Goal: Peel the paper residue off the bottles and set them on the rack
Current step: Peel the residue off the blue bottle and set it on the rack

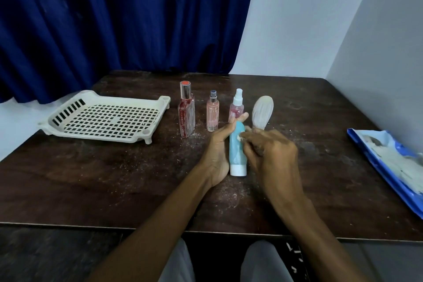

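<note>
Right hand (270, 151): my fingertips blur at centre frame; they perhaps pinch a white scrap on the teal bottle (237, 151).
Pink spray bottle (238, 105): foot hidden behind my left hand (219, 144).
White ribbed bottle (263, 110): base hidden behind my right knuckles.
Blue bag (389, 162): cut off by the right edge.
Bottle print: too small to read.

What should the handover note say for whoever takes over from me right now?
Left hand holds the teal bottle; the right hand pinches a white scrap on it.
The rack, far left, holds no bottles.
The red bottle, pink bottle, spray bottle and paper-coated white bottle stand in a row behind the hands.
Done: nothing racked yet.
Left: finish peeling the teal bottle, clean the other four, rack all five.
</note>
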